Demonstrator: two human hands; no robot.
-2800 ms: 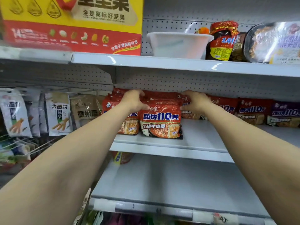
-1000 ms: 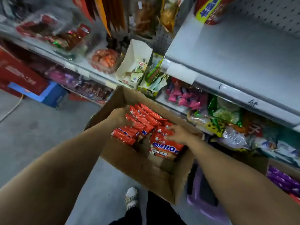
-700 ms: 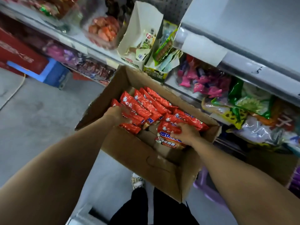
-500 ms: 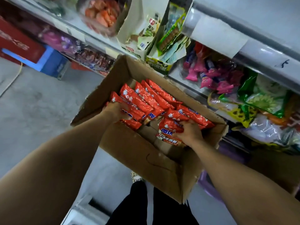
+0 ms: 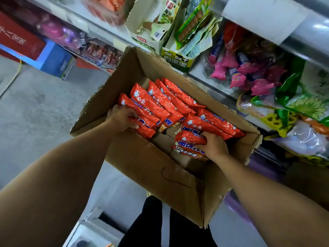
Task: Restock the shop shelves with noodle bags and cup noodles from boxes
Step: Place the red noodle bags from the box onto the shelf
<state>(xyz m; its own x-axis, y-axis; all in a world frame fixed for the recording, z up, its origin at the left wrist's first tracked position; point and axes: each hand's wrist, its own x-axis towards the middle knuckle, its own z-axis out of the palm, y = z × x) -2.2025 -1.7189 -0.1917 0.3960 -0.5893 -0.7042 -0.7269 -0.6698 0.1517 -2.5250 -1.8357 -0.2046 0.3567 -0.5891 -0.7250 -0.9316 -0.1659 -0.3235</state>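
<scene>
An open cardboard box (image 5: 156,172) stands in front of me, holding several red noodle bags (image 5: 160,102) packed on edge. My left hand (image 5: 122,117) is inside the box at its left side, fingers curled round the nearest red bags in the row. My right hand (image 5: 212,146) is at the box's right side and grips a red noodle bag (image 5: 188,139) that lies flat, with its printed face up. Bare cardboard shows at the bottom between the two hands.
Lower shelves (image 5: 199,72) behind the box hold pink snack packs (image 5: 240,73), green bags (image 5: 292,97) and opened white cartons (image 5: 149,24). A blue and red crate (image 5: 46,56) sits on the grey floor at left. My dark trouser legs (image 5: 160,225) are below the box.
Earlier both hands were on noodle bags up on the shelf. The view then dropped to the box, both hands reached in, and their fingers have closed round bags.
</scene>
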